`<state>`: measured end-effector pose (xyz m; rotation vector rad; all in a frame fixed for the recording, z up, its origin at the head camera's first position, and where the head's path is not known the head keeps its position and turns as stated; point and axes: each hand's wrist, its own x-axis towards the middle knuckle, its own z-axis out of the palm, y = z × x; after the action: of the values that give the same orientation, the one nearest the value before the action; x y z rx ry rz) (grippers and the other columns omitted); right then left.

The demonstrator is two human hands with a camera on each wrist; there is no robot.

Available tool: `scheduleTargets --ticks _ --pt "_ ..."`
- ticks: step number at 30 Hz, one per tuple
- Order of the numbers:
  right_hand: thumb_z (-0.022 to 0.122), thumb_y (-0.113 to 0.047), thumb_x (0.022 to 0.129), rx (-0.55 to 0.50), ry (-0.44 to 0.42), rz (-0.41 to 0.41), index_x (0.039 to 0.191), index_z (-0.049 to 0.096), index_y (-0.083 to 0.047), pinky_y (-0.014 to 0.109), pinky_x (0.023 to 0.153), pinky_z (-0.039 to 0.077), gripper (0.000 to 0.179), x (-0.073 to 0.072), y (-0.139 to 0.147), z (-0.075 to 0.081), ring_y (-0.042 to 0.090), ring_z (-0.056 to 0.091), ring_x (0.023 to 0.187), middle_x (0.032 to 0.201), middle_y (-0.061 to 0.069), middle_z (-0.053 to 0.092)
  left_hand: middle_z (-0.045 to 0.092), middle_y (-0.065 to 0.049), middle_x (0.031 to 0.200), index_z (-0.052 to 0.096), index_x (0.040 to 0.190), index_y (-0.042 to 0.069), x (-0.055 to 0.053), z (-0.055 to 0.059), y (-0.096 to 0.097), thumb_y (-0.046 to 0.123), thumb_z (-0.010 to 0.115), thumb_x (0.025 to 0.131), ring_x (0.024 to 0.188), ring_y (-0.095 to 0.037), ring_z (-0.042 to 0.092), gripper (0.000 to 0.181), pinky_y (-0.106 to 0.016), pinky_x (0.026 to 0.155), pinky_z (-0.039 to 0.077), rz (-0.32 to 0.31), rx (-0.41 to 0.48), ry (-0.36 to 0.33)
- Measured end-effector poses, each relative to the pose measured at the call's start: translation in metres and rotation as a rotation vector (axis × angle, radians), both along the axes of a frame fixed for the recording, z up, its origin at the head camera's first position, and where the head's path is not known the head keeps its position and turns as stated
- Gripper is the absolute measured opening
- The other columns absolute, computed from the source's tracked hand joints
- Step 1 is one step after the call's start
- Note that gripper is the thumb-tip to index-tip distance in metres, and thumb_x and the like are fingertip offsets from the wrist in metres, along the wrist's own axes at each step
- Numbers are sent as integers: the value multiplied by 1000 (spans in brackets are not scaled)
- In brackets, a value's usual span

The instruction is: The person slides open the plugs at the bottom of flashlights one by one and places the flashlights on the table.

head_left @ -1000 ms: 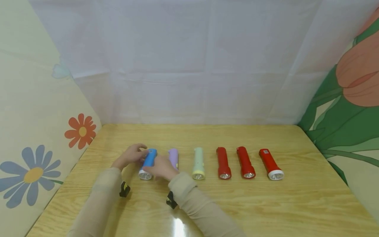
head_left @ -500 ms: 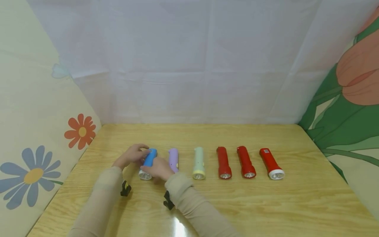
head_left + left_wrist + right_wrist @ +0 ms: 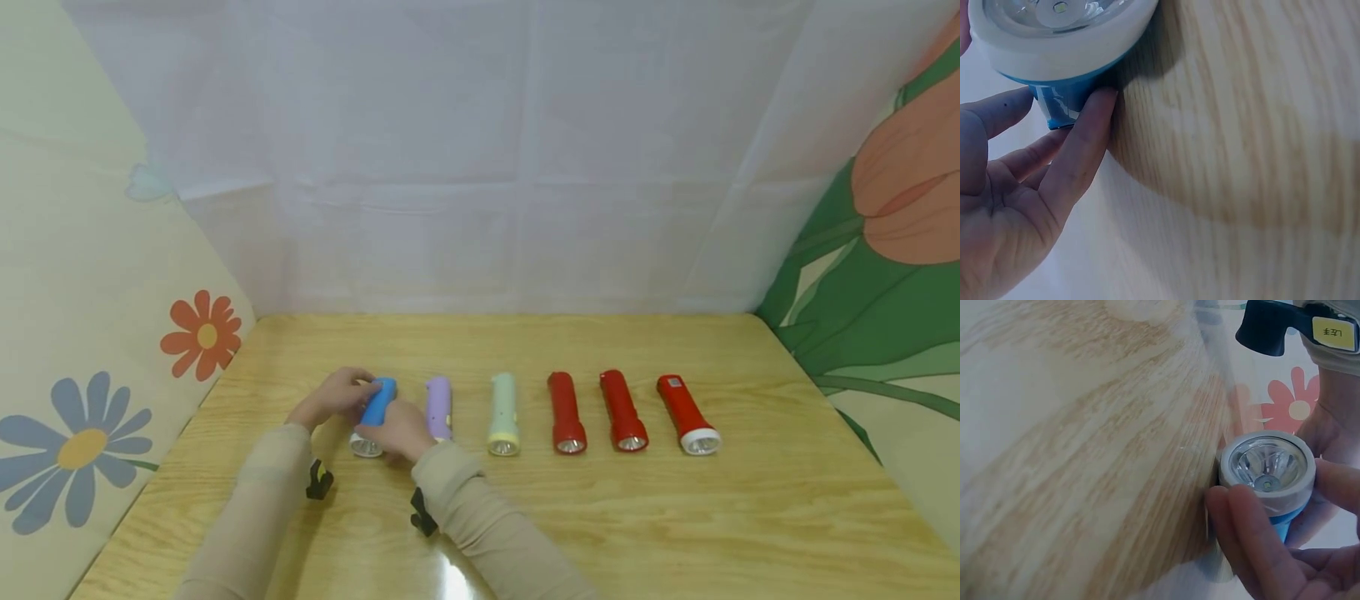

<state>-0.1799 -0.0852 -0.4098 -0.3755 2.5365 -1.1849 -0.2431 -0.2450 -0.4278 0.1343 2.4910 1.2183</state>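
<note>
A blue flashlight point(image 3: 378, 403) with a white head lies at the left end of a row on the table, lens toward me. My left hand point(image 3: 341, 394) holds its back part from the left side; in the left wrist view, the thumb and fingers point(image 3: 1085, 140) bracket the blue body behind the white rim. From the right, my right hand point(image 3: 401, 431) grips it near the head. The right wrist view shows the fingers point(image 3: 1254, 519) against the white head point(image 3: 1266, 465), lens facing the camera. The right hand covers part of the blue body in the head view.
Right of the hands lie a purple flashlight point(image 3: 439, 404), a pale green one point(image 3: 503, 412) and three red ones, the last red flashlight point(image 3: 686, 414) with a white head. A white cloth point(image 3: 480, 167) hangs behind the wooden table point(image 3: 600, 525), with flowered panels at both sides.
My right hand has shifted slightly left along the blue flashlight, and more of the purple flashlight shows. My left hand and the other flashlights have hardly moved.
</note>
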Motion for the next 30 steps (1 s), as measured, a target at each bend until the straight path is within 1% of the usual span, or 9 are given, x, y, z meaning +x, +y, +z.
scheduleTargets --ticks 6,14,19,22,26,30 --pt "66 -28 83 -6 -23 1 86 62 2 21 41 43 30 0 -3 0 12 54 41 54 2 54 62 -18 88 47 118 -13 2 1 -1 20 50 93 75 -24 63 41 -35 65 53 -1 7 -4" --pt "66 -26 83 16 -18 1 81 61 1 21 42 43 28 -1 -5 -3 12 54 41 55 2 55 61 -21 97 48 116 -11 6 7 -1 23 52 92 82 -25 62 42 -36 70 52 -1 -4 24" --pt "66 -29 83 48 6 1 84 61 0 20 41 40 29 1 -6 -3 11 52 42 56 1 53 61 -23 99 46 117 -12 7 9 -1 22 51 93 83 -26 62 42 -37 71 52 3 32 13" --pt "66 -30 83 60 20 0 86 60 0 20 42 39 31 0 -5 -3 10 51 42 57 0 53 59 -26 103 44 119 -12 8 9 -1 22 51 93 85 -28 62 43 -37 72 52 17 57 10" --pt "66 -30 83 45 22 2 88 59 0 20 43 39 31 -1 -4 -4 11 51 43 59 1 53 56 -30 107 41 121 -14 9 10 0 21 52 93 90 -31 60 47 -38 74 52 33 86 19" --pt "67 -29 82 26 3 -12 91 58 1 20 43 39 33 1 -2 -1 11 50 44 60 2 53 54 -31 110 39 123 -14 10 9 -2 23 52 93 93 -32 59 49 -39 76 51 43 114 30"
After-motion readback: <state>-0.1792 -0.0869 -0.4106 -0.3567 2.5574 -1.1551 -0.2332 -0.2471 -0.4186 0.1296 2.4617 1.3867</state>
